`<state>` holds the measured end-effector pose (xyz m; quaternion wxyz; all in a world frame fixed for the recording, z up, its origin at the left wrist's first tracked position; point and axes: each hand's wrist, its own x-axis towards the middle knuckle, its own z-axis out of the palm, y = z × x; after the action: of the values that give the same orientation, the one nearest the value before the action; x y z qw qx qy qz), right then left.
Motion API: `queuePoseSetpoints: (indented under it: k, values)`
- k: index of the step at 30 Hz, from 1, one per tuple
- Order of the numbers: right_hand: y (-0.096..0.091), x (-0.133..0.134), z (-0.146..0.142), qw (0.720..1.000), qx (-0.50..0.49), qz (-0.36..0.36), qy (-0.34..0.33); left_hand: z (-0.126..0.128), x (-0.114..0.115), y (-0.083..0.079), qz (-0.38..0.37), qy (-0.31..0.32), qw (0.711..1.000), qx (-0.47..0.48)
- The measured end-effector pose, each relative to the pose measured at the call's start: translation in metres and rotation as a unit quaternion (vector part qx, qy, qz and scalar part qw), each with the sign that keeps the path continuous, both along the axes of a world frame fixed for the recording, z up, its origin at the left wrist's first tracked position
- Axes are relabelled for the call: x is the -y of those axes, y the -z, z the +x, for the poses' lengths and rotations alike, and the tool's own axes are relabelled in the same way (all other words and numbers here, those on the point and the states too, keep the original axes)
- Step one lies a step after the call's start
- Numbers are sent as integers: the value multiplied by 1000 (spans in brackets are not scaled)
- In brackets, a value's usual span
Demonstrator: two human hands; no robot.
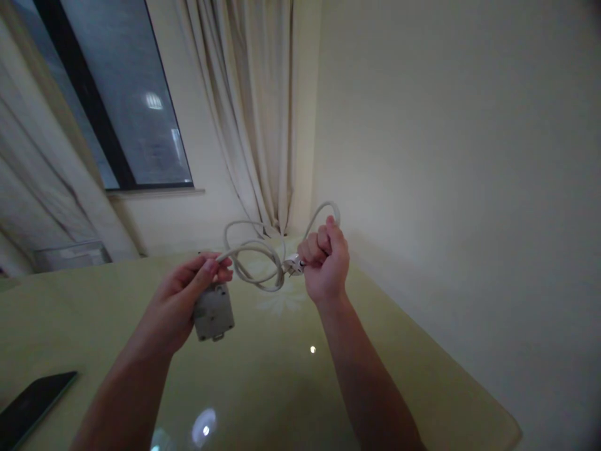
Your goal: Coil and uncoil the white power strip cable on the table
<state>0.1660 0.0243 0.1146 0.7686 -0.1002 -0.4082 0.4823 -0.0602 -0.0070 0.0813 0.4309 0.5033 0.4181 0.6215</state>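
Observation:
My left hand point(185, 297) is closed around a small grey-white power strip block point(214, 313), held above the table, with its thumb and fingers pinching the cable where it leaves the block. A white cable point(256, 250) loops between both hands. My right hand point(326, 260) is a fist around the cable, with the white plug point(295, 265) sticking out on its left side. A cable loop rises above the right fist.
A glossy yellow-green table point(282, 376) lies below the hands, its right edge near the cream wall. A dark phone point(32, 407) lies at the table's front left. Beige curtains point(248, 113) and a dark window point(126, 94) are behind.

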Motion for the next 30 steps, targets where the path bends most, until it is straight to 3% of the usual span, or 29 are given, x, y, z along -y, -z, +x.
queuePoseSetpoints:
  k: [5, 9, 14, 24, 27, 30]
  values:
    - [-1, 6, -5, 994, -50, 35, -93, 19, 9, -13, 77, 59, 983, 155]
    - [2, 3, -3, 992, -70, 36, -103, 18, 10, -15, 95, 104, 979, 147]
    - [4, -3, 3, 993, -63, 40, -87, 13, 6, -12, 112, 112, 978, 134]
    - [7, -1, -8, 970, -119, 14, -209, 27, 4, -8, 77, 118, 967, 213]
    - [9, -3, -20, 965, -104, -11, -239, 27, 2, -6, 63, 115, 954, 268]
    - [12, -9, -28, 971, -50, -60, -226, 25, 3, -6, 47, 124, 943, 304]
